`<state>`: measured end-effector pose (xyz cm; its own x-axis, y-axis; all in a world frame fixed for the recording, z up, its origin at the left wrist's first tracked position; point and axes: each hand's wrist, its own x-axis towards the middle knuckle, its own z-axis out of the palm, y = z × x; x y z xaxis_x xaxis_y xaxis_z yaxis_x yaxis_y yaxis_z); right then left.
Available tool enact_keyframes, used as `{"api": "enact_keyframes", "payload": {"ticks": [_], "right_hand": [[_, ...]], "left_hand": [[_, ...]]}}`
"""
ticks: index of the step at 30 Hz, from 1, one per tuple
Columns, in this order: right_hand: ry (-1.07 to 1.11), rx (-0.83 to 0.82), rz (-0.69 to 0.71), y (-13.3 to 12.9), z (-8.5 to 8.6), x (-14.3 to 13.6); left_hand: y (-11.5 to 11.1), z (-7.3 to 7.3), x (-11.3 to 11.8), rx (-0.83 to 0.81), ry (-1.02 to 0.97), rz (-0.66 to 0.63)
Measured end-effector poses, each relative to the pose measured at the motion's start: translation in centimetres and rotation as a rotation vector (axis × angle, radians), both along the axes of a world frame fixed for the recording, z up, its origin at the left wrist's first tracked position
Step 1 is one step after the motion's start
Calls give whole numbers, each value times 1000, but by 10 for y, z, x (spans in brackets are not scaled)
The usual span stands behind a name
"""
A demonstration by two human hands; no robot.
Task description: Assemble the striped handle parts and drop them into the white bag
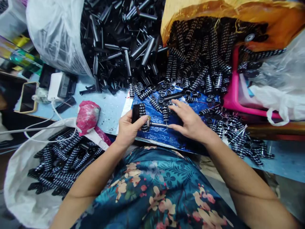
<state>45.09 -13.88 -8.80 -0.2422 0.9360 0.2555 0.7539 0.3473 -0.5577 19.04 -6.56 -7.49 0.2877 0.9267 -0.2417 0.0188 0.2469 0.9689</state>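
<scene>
My left hand (128,128) is closed around a short, thick black piece with a band of white printed characters (143,112). A metal rod (158,125) sticks out of its grip to the right. Fingers apart, my right hand (188,119) hovers over the blue sheet (154,136), its thumb close to the rod's tip; whether they touch I cannot tell. Between the hands stands a black cylinder with white marks (165,114). Beyond the right fingers lie a plain black tube (175,96) and several small black rings (164,87).
Plain black tubes (128,62) pile up at the back, beside white-marked cylinders (200,73) spilling from an orange bag (281,28). A pink-rimmed bin (234,86) stands right. A white sack (16,190) holds black pieces at lower left, near a pink bundle (88,116) and cables.
</scene>
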Motion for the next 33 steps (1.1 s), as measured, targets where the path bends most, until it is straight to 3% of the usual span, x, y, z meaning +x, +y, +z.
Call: {"api": "enact_keyframes", "payload": {"ticks": [3,6,9,14,18,22,27,29,30,31,33], "right_hand": [[-77,-42,54,8,-9,-16],[-99,-8,3,11,-15,-29],[-14,50,-66,3,-14,-20],[242,-34,-553,-19,-3,30],[-64,-181,-766,-19,-6,53],[-378,-112,-854,-10,-15,56],[-393,-74,-1081,-15,-12,66],[-295,81,-1017,-22,-4,56],[-212,162,-906,-25,1,45],[-95,195,-747,-28,7,31],[90,111,-310,-30,17,-3]], "left_hand": [[-5,-4,1,-16,14,-40],[-8,-6,0,-19,48,-49],[-7,-10,-5,-58,41,-27],[-8,-10,-2,-99,7,-55],[-12,-7,9,-111,3,-106],[-14,-6,12,-97,8,-158],[-13,-4,8,-169,2,-146],[-13,-5,9,-218,-14,-164],[-12,-5,10,-230,-27,-177],[-12,-5,12,-237,-38,-194],[-13,-4,16,-244,-53,-239]]}}
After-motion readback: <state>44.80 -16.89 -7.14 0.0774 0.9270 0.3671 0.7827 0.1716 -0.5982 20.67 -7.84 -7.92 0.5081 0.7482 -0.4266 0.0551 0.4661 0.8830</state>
